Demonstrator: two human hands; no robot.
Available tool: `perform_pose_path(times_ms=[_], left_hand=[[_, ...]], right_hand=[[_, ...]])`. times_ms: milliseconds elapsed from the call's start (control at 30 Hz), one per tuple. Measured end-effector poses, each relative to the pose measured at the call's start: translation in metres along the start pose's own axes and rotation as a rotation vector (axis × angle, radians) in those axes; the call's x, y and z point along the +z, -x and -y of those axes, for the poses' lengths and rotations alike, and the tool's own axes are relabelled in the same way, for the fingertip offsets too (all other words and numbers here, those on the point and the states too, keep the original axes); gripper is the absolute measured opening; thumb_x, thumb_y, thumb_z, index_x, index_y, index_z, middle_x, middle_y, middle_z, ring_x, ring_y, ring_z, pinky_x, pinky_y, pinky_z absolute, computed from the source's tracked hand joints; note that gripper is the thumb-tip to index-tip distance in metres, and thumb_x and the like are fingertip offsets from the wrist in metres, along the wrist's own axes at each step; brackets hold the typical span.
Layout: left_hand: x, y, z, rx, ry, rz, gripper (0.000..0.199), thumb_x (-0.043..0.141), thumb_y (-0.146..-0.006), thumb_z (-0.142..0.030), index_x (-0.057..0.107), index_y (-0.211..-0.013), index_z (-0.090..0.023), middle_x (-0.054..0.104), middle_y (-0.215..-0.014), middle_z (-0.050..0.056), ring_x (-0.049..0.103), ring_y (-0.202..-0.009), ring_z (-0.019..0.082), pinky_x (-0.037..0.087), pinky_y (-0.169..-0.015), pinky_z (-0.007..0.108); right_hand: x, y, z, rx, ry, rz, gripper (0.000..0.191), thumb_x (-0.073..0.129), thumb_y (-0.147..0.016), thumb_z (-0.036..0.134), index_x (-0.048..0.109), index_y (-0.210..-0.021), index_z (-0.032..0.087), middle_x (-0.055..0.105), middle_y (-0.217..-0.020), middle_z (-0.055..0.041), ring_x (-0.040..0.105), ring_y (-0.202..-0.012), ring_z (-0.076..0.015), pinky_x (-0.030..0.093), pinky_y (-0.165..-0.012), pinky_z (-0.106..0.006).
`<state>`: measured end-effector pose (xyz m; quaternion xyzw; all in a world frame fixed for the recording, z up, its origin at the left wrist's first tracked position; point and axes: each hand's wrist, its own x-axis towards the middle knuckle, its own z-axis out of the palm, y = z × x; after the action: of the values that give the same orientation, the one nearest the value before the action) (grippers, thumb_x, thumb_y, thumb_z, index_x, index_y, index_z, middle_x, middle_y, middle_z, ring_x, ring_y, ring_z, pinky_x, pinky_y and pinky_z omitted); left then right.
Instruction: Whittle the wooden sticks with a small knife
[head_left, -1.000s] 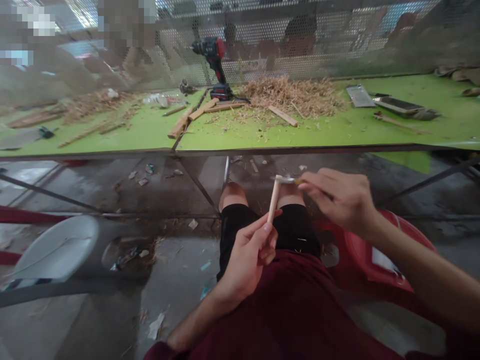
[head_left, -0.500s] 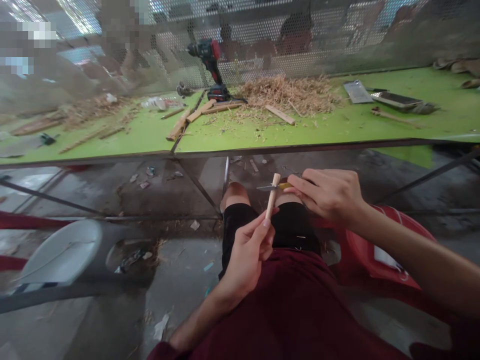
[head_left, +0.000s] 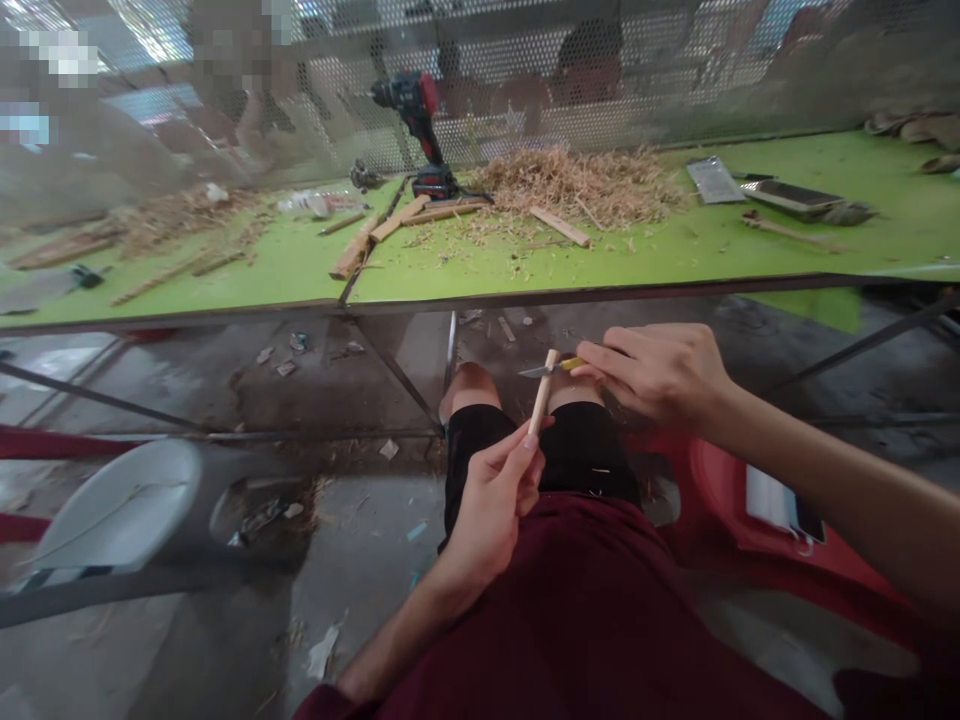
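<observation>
Above my lap, my left hand (head_left: 504,490) pinches the lower end of a slim pale wooden stick (head_left: 541,398), which tilts slightly right at the top. My right hand (head_left: 660,372) is closed around the yellow handle of a knife (head_left: 537,371). The knife's blade points left and lies across the stick near its upper end, apparently touching it. Most of the handle is hidden by my right fingers.
Ahead stands a green table (head_left: 637,270) holding a cordless drill (head_left: 420,125), a heap of wood shavings (head_left: 577,185), several wood pieces and a sharpening stone (head_left: 795,196). A red chair (head_left: 720,500) is on my right, a grey chair (head_left: 120,500) on my left.
My right hand has risen slightly, and the knife blade now slants more, its tip lower than the handle. My left hand still holds the stick in nearly the same spot.
</observation>
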<state>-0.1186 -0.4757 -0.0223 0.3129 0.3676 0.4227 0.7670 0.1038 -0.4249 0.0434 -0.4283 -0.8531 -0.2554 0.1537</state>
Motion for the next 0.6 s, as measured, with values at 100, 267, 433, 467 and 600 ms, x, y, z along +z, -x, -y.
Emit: perform_pose_path(times_ms=[100,267,433,467,600], left_hand=[[-0.0002,-0.0008,-0.0006,-0.002,0.002,-0.006,0.04,0.073,-0.088,-0.044,0.075,-0.118,-0.018,0.035,-0.065,-0.007,0.018,-0.051,0.003,0.01,-0.043,0.018],[-0.0015,-0.0014,-0.0002,-0.007,-0.011,-0.011,0.038,0.073,-0.088,-0.043,0.075,-0.116,-0.017,0.038,-0.065,-0.006,0.019,-0.051,0.003,0.01,-0.043,0.018],[-0.0031,-0.0021,0.0007,0.001,-0.015,-0.008,0.039,0.072,-0.089,-0.044,0.075,-0.116,-0.017,0.037,-0.064,-0.007,0.019,-0.051,0.003,0.01,-0.043,0.019],[-0.0032,-0.0026,0.0006,-0.001,-0.014,-0.006,0.039,0.072,-0.089,-0.044,0.075,-0.117,-0.017,0.037,-0.065,-0.007,0.02,-0.051,0.003,0.01,-0.043,0.019],[-0.0024,-0.0029,-0.0016,-0.016,0.003,0.005,0.041,0.073,-0.088,-0.044,0.074,-0.118,-0.016,0.036,-0.066,-0.006,0.02,-0.052,0.003,0.01,-0.044,0.018]], right_hand=[[-0.0009,-0.0018,-0.0015,0.051,-0.071,0.059,0.04,0.038,-0.109,0.044,0.073,-0.104,0.026,0.063,-0.072,-0.0016,0.049,-0.06,-0.0142,0.025,-0.055,-0.032],[0.0024,-0.0012,-0.0065,0.042,-0.081,0.046,0.04,0.039,-0.109,0.045,0.073,-0.104,0.025,0.062,-0.071,-0.001,0.048,-0.061,-0.0129,0.023,-0.056,-0.031],[0.003,-0.0018,-0.0098,-0.016,0.007,0.03,0.045,0.034,-0.111,0.043,0.073,-0.101,0.024,0.063,-0.07,-0.001,0.047,-0.06,-0.0134,0.024,-0.057,-0.032],[0.003,-0.0025,-0.0088,-0.036,0.018,0.017,0.045,0.035,-0.11,0.043,0.074,-0.099,0.023,0.062,-0.069,-0.0006,0.046,-0.059,-0.0132,0.023,-0.056,-0.031],[0.007,-0.0042,-0.0072,-0.058,0.014,0.026,0.045,0.038,-0.11,0.043,0.075,-0.094,0.023,0.063,-0.068,-0.001,0.046,-0.059,-0.013,0.023,-0.055,-0.03]])
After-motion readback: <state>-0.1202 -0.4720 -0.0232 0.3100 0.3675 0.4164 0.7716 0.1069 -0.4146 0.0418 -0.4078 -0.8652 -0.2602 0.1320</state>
